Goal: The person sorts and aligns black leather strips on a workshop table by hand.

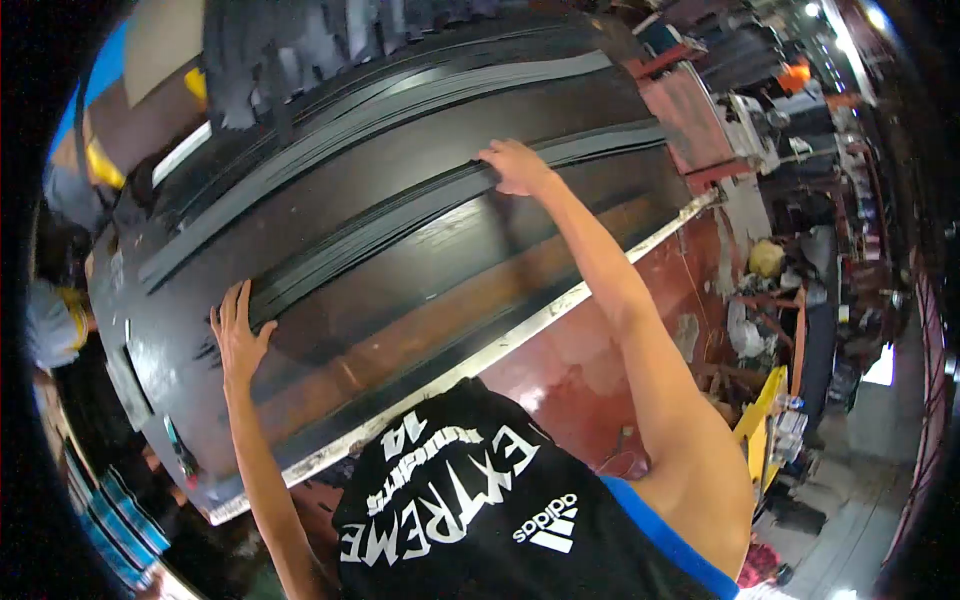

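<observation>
A long bundle of dark strips [390,222] lies lengthwise on the dark table [400,310]. At its left end my left hand [238,335] rests with fingers spread, touching the strip ends. Farther right along the same bundle, my right hand [515,168] lies over the strips with its fingers bent; what its fingertips hold, if anything, is hidden. Behind this bundle runs a second bundle of grey strips [360,128], roughly parallel to it and touched by neither hand.
Dark fabric pieces [300,50] are heaped at the back. A tool with a teal handle [178,445] lies near the left corner. The table's pale front edge [520,340] crosses before my body. A red stand [690,120] adjoins the right end. People are partly visible at left.
</observation>
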`<state>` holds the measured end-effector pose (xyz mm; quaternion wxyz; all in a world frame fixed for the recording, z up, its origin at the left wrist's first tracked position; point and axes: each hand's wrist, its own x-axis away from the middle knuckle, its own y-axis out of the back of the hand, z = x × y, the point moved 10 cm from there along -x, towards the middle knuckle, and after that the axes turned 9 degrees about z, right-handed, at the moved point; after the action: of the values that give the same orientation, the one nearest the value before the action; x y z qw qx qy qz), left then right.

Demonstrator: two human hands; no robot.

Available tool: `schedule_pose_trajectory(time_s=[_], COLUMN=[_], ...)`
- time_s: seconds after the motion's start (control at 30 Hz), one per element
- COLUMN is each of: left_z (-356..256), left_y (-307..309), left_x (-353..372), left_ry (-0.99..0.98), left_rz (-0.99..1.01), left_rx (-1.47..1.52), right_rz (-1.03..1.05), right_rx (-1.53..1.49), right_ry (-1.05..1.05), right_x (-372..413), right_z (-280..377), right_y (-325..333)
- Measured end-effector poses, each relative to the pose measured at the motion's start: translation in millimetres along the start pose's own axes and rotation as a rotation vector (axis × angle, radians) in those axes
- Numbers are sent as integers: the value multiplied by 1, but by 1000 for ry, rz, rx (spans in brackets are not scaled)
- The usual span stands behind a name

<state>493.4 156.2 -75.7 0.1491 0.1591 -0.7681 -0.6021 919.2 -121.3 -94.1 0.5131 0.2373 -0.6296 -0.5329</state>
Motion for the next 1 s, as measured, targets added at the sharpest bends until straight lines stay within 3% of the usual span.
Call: schedule_pose_trajectory(time_s=[0.2, 0.5, 0.7, 0.8, 1.0], left_z=[3, 1, 11, 11, 15], left_y=[-9, -4, -11, -15, -20], left_x=[-19, -27, -21, -18, -15], left_ry=[40, 32, 65, -4, 52], left_rz=[183, 232, 214, 131, 110], left_rx=[66, 97, 123, 120, 114], right_rz=[-4, -78, 69, 35, -17], right_rx=[25, -17, 12, 12, -2], right_ry=[49, 60, 21, 3, 135], right_x=[-4, -9, -7, -9, -4], right_z=[1, 3, 15, 13, 37], right_y=[-2, -2, 3, 5, 13])
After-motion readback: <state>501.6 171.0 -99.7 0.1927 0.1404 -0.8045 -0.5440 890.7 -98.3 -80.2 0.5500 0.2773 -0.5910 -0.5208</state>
